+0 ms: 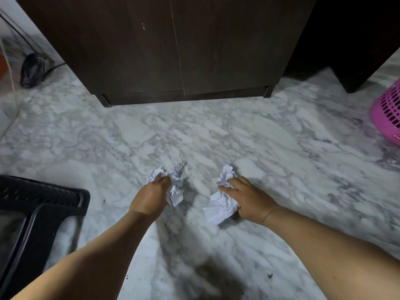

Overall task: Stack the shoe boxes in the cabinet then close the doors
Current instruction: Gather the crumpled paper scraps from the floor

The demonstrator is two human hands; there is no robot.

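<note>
White crumpled paper (175, 187) in left hand (149, 198), more paper (220, 204) in right hand (246, 202).

The floor (216, 135) looks like polished grey-white marble, smooth and faintly glossy. On it stands the cabinet (164, 46), dark wood-grain laminate with a matt finish. Nearer than the cabinet lies crumpled white paper (218, 210), creased and matt; right of the cabinet, a glossy pink perforated plastic basket (387, 113).

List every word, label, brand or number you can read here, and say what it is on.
No text can be read for certain.
Pink basket: a small white mark near its lower edge, cut off by the frame and too blurred to read.
Crumpled paper in the left hand and right hand: no legible writing.
Cabinet doors: no label.
</note>
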